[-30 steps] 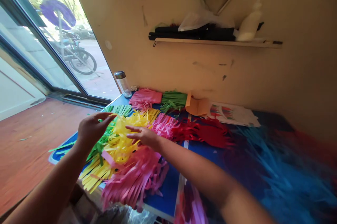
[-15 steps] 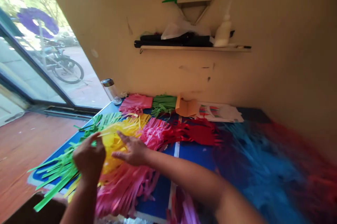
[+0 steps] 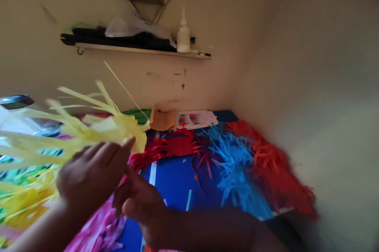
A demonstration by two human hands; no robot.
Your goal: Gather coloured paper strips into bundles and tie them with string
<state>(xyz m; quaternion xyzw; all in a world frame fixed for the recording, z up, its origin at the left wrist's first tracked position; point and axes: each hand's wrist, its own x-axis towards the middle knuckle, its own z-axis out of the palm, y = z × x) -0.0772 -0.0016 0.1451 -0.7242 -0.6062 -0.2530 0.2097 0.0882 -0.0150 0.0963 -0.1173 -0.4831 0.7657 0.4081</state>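
A pale yellow fringed paper piece (image 3: 109, 127) is raised at the left, its strips spreading leftwards. My left hand (image 3: 93, 169) is closed on its lower edge, the thumb near the paper's right end. Just below and to the right, my right hand (image 3: 142, 200) has curled fingers close to my left hand; whether it holds anything I cannot make out. Under my hands lie a deeper yellow fringe (image 3: 32, 196) and a pink fringe (image 3: 102, 224).
On the blue table (image 3: 177, 181) lie red fringe (image 3: 180, 143), blue fringe (image 3: 237, 165), orange-red fringe (image 3: 272, 165), printed sheets (image 3: 197, 119) and an orange paper (image 3: 162, 120). A wall shelf (image 3: 142, 51) holds a glue bottle (image 3: 183, 37).
The view has swung to the right. The pale yellow fringed piece is now lifted in my left hand, and my right hand, spread over the yellow pile before, has curled beside my left.
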